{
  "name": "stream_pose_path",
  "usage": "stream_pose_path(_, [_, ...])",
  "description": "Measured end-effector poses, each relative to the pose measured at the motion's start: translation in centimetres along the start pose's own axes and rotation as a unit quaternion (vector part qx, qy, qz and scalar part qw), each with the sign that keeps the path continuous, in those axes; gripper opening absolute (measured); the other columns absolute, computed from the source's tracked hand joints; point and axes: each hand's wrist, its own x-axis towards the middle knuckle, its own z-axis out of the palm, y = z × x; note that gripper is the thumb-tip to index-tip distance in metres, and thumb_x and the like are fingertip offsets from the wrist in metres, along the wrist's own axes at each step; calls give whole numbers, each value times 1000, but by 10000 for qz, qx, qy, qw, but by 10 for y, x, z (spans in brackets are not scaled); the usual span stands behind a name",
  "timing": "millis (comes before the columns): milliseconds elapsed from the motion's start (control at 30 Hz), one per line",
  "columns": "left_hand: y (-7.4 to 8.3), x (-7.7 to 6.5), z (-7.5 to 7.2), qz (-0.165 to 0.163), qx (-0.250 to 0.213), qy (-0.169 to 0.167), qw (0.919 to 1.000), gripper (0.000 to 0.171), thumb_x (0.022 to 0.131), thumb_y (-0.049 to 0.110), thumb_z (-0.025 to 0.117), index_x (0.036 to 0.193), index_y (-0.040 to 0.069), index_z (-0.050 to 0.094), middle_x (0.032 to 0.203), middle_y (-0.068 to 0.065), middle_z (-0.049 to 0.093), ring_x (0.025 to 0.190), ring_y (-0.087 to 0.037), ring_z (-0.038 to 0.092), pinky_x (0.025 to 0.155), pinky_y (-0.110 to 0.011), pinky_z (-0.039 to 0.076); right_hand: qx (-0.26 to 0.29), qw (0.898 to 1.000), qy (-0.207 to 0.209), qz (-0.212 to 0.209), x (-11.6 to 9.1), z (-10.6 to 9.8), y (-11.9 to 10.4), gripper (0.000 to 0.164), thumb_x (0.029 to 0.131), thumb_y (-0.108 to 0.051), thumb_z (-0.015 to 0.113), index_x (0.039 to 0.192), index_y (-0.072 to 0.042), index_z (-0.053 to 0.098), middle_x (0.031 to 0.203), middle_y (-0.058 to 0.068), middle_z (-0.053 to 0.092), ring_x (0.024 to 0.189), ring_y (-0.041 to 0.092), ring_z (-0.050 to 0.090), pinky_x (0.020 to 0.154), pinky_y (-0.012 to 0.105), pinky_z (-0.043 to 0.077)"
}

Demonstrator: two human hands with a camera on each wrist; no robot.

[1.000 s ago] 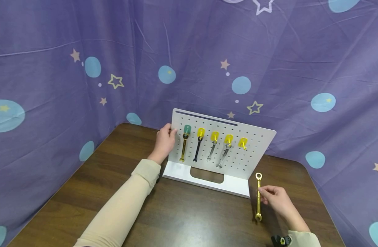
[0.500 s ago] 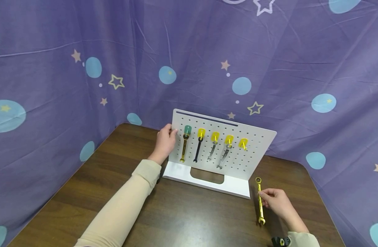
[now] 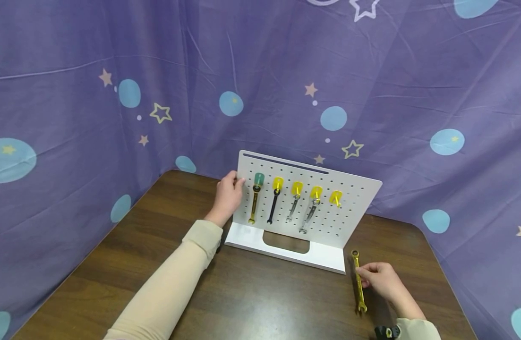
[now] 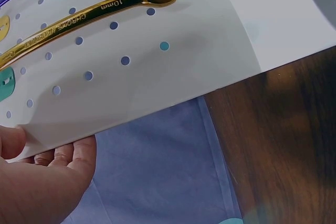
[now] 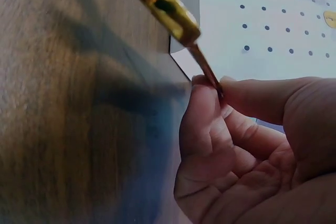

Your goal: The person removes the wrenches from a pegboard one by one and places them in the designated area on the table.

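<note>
My left hand [image 3: 228, 196] grips the left edge of a white pegboard [image 3: 349, 222], thumb on the front face and fingers behind it, as the left wrist view shows. Between thumb and fingers my right hand [image 3: 383, 279] pinches a gold combination wrench [image 3: 358, 283] by its shaft, just right of the board's base; its open end points toward me. Hanging from hooks on the board are a gold wrench [image 4: 79, 19] marked 10mm, a black wrench [image 3: 274, 206] and two silver wrenches, one [image 3: 293, 209] smaller than the other [image 3: 309, 218]. The rightmost yellow hook [image 3: 336, 198] carries nothing.
The board stands on a white base [image 3: 247, 235] with a cut-out, on a brown wooden table [image 3: 226, 293]. A purple patterned curtain [image 3: 277, 71] hangs close behind the table and along its left side.
The gold wrench in my right hand has tilted and lowered slightly, its ring end dropping and its open end shifting right toward me. My left hand stays on the board's edge.
</note>
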Motion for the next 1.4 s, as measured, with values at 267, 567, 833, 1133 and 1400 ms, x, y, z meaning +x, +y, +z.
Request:
stream_pose_path(267, [-1, -1, 1, -24, 6, -17, 10000, 15, 107, 14, 54, 106, 0, 60, 94, -17, 63, 86, -29, 60, 73, -43, 51, -336, 9994, -33, 77, 2, 2, 1, 20, 96, -9, 69, 79, 2, 71, 67, 4, 63, 60, 19, 61, 58, 30, 45])
stream_pose_path(567, [1, -1, 1, 21, 25, 18, 10000, 14, 107, 13, 55, 105, -1, 60, 93, -17, 63, 85, -29, 59, 73, -43, 51, -645, 9978, -167, 13, 6, 8, 10, 21, 92, -6, 71, 72, -1, 68, 64, 3, 62, 58, 17, 60, 56, 29, 46])
stream_pose_path(833, [-1, 0, 1, 77, 61, 96, 9999, 14, 106, 12, 56, 101, 0, 59, 89, -16, 61, 81, -29, 57, 70, -42, 49, -904, 9958, -131, 33, 6, 7, 9, 21, 90, -7, 72, 70, -2, 67, 63, 2, 61, 57, 17, 62, 56, 31, 48])
stream_pose_path(1133, [-1, 0, 1, 97, 58, 44, 9999, 14, 107, 12, 55, 101, 0, 58, 89, -16, 61, 81, -29, 57, 69, -42, 49, -1029, 9946, 119, 38, 5, 4, 7, 22, 92, -16, 73, 76, -3, 67, 65, 1, 62, 61, 17, 64, 58, 34, 48])
stream_pose_path(1400, [-1, 0, 0, 62, 25, 19, 10000, 15, 107, 13, 55, 102, 0, 59, 91, -17, 62, 83, -29, 58, 71, -43, 50, -955, 9940, 442, -307, 7, 3, 7, 22, 97, -20, 71, 82, -4, 70, 66, 0, 63, 62, 17, 60, 59, 33, 45])
